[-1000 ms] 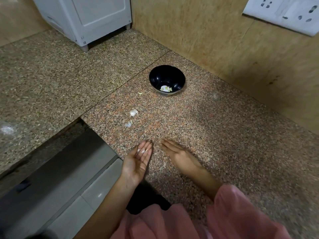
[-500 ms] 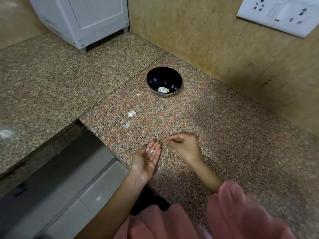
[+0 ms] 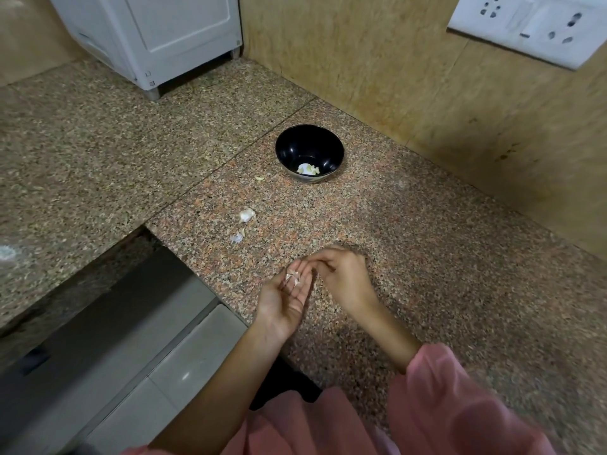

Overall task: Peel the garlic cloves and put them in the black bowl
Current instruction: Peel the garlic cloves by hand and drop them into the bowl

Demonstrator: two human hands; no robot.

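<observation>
The black bowl (image 3: 295, 149) stands on the granite counter near the wall corner, with a few pale peeled garlic cloves (image 3: 307, 169) at its bottom. An unpeeled garlic clove (image 3: 246, 215) lies on the counter in front of the bowl, with a scrap of skin (image 3: 237, 237) just below it and a small pale piece (image 3: 259, 178) near the bowl. My left hand (image 3: 285, 303) is palm up, fingers straight, carrying bits of garlic skin (image 3: 292, 277). My right hand (image 3: 345, 277) has its fingertips pinched together against my left fingertips; what it pinches is too small to see.
A white appliance (image 3: 157, 31) stands on feet at the back left. A tan wall with a white socket panel (image 3: 532, 24) runs along the right. The counter edge (image 3: 197, 280) drops off at the left of my hands to a grey floor.
My right hand went from flat on the counter to pinched, then moved left to meet my left fingertips. My left hand stayed palm up holding skins.
</observation>
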